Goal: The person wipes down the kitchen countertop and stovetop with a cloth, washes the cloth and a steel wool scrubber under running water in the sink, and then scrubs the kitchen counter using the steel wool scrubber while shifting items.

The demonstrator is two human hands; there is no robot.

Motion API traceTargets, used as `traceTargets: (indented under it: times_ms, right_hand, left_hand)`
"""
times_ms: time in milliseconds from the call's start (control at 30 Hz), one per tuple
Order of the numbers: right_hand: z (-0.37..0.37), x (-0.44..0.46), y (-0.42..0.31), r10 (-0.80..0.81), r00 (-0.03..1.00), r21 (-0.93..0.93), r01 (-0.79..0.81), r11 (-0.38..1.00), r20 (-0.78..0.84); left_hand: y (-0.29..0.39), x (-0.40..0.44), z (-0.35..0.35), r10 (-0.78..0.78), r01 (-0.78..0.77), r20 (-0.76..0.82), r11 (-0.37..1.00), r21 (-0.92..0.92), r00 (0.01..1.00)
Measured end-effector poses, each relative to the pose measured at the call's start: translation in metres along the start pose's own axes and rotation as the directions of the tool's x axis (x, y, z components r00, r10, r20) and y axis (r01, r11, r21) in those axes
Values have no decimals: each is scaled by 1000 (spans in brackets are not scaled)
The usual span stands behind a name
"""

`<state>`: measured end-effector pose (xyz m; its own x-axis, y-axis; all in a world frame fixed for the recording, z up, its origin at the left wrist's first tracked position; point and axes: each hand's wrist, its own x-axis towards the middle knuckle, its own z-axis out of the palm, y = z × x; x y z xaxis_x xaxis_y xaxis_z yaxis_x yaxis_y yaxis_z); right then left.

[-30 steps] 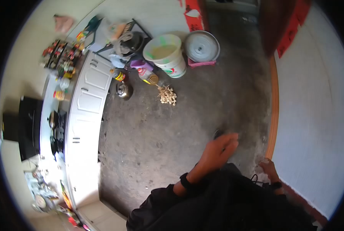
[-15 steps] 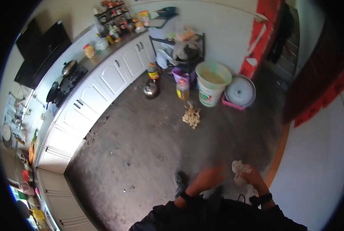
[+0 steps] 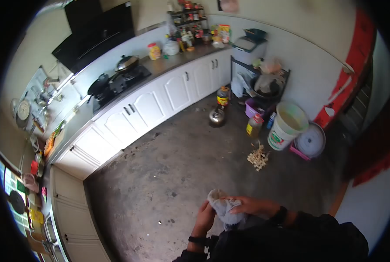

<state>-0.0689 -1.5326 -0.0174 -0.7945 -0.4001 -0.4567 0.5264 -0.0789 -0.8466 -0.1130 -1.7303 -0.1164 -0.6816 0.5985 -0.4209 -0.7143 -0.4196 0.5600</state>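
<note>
Brought in from the right since the earlier frame, before dark clothing: pale crumpled cloth, long axis slanting down rightward, between left hand and right hand. Clamped under right fingers; at left, cannot tell.

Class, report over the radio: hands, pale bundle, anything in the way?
Right hand: holding pale crumpled bundle. Left hand: against its side. Nothing visibly in the way.

The cloth looks soft and matt — the kettle shiny metal, the bucket smooth plastic, the cabinet doors glossy — and the floor rough, dull, concrete-like.
</note>
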Motion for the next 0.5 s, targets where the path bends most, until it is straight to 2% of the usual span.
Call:
traceTargets:
  times_ms: [67,100,167,200,233,267,300,367,400,467,500]
  right_hand:
    - [10,47,1,36,991,68,-44,997,126]
    - [13,62,12,87,989,82,-97,992,121]
    - [9,102,26,195,975,114,-206,972,105]
    - [14,117,17,249,967,127,-253,959,50]
    - [19,132,2,301,954,142,-297,944,-7]
    - [21,148,-8,349,935,157,-336,929,-64]
    - [13,171,-4,324,942,97,-316,944,-89]
    - [-8,218,17,264,956,-13,-268,963,-131]
    - [-10,228,12,262,963,-86,-267,960,-61]
    - [-26,257,-23,215,974,-252,-191,949,69]
    - [-35,282,-14,192,981,-254,-186,949,-1]
  left_hand:
    - [31,-13,-17,133,-131,-131,991,21,982]
    - [37,-24,-31,190,-186,-201,982,38,961]
    - [52,-33,-67,285,-303,-463,952,36,840]
    - [64,-37,-81,351,-398,-492,917,9,797]
    - [81,-38,-84,370,-473,-601,881,-16,709]
    - [96,-38,-87,376,-498,-645,867,-9,666]
    - [110,-32,-93,382,-524,-685,852,-1,621]
    - [106,-13,-143,399,-439,-737,885,154,545]
    - [105,-9,-165,418,-384,-754,893,236,507]
    - [132,8,-146,400,-402,-791,890,215,463]
    - [146,20,-146,429,-462,-756,866,189,495]
